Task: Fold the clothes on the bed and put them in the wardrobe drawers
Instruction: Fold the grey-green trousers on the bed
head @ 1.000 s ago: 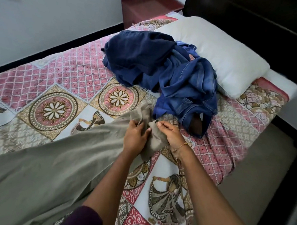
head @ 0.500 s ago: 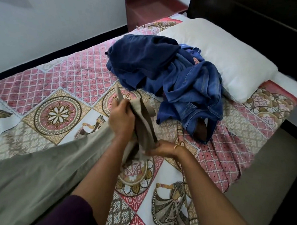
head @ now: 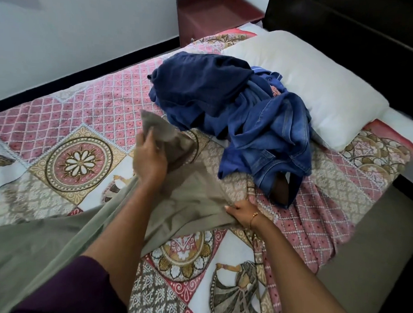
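A long olive-grey garment lies across the patterned bed cover, running off toward the lower left. My left hand grips one end of it and lifts that end up over the bed. My right hand holds the cloth's edge low against the bed, near the mattress side. Behind them a heap of dark blue clothes and blue jeans sits unfolded against the pillow.
A white pillow lies at the head of the bed, under a dark headboard. A dark red bedside cabinet stands in the far corner. Grey floor runs along the bed's right side.
My hands have drawn apart: the left went up and away with the cloth's end, the right slid down and to the right along the edge. The cloth between them is spread wider.
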`<state>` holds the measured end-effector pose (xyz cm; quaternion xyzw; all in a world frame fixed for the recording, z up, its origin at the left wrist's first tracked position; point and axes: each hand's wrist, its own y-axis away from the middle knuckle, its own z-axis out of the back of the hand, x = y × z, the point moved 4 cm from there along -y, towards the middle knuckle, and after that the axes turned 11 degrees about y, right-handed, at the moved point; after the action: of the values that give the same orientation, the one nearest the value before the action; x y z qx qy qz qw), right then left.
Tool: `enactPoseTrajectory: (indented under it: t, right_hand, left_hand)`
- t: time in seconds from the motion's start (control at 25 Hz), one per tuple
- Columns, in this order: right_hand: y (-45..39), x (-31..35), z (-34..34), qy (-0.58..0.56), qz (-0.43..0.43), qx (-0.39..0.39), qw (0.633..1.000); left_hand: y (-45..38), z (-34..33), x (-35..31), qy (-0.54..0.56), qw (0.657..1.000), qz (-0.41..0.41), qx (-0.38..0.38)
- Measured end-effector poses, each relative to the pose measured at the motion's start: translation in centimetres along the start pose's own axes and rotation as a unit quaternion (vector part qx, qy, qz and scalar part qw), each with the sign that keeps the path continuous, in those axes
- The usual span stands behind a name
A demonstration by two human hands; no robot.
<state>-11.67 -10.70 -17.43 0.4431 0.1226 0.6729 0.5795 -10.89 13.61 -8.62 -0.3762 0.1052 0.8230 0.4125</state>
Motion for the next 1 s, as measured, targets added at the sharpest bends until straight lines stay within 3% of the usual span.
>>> enactPoseTrajectory:
  t: [0.04,0.16,0.32,0.36,0.4,0.44,0.48,0.52,0.56,0.64,0.68,0.76,0.88,1.0]
  right_hand:
    - [0.5,-0.3,-0.6,-0.112,-0.024,-0.007,0.993]
    - [2.1,2.2,0.1,-0.383,-0.019,-0.067,0.921]
    - [4.1,11.5,5.3,-0.529,0.201,-0.042,0.823]
    - [3.6,12.4,5.3,-0.501,0.204,-0.038,0.84]
    - [2.9,12.2,4.7,-0.416,0.171,-0.046,0.892]
    - [1.8,10.4,3.6,-0.292,0.107,-0.078,0.947]
    - [0.9,7.8,2.5,-0.202,0.024,-0.121,0.972]
    - [0.8,5.2,1.4,-0.181,-0.058,-0.148,0.97]
    - [0.5,3.0,0.1,-0.229,-0.109,-0.146,0.956]
    - [1.0,1.5,-1.3,-0.339,-0.114,-0.128,0.925]
    - [1.4,1.4,-1.6,-0.377,-0.108,-0.121,0.912]
    - [2.1,0.9,-2.2,-0.375,-0.095,-0.118,0.914]
    - [3.5,-0.5,-2.8,-0.366,-0.085,-0.134,0.917]
    - [4.0,-1.7,-2.5,-0.362,-0.059,-0.159,0.917]
  left_hand:
    - [-0.6,1.6,0.1,0.012,0.999,0.006,-0.051]
    - [-3.3,7.1,-1.2,0.075,0.978,-0.028,-0.192]
    - [-3.4,10.1,-4.4,0.125,0.957,-0.168,-0.199]
    - [-2.5,9.8,-4.9,0.126,0.953,-0.205,-0.183]
    - [-1.2,9.3,-5.1,0.107,0.952,-0.234,-0.165]
    - [0.4,8.5,-5.0,0.077,0.953,-0.259,-0.14]
    - [2.1,7.4,-4.9,0.037,0.954,-0.283,-0.096]
    - [3.8,5.8,-4.5,-0.003,0.955,-0.296,-0.021]
    - [5.8,4.0,-4.0,-0.047,0.952,-0.293,0.078]
    - [9.8,0.9,-2.5,-0.143,0.92,-0.269,0.245]
    - [11.8,-0.3,-2.0,-0.174,0.903,-0.269,0.288]
    - [14.9,-1.7,-2.0,-0.181,0.897,-0.26,0.307]
    - [17.1,-3.2,-2.2,-0.16,0.924,-0.241,0.252]
    - [17.9,-4.7,-2.9,-0.163,0.909,-0.322,0.209]
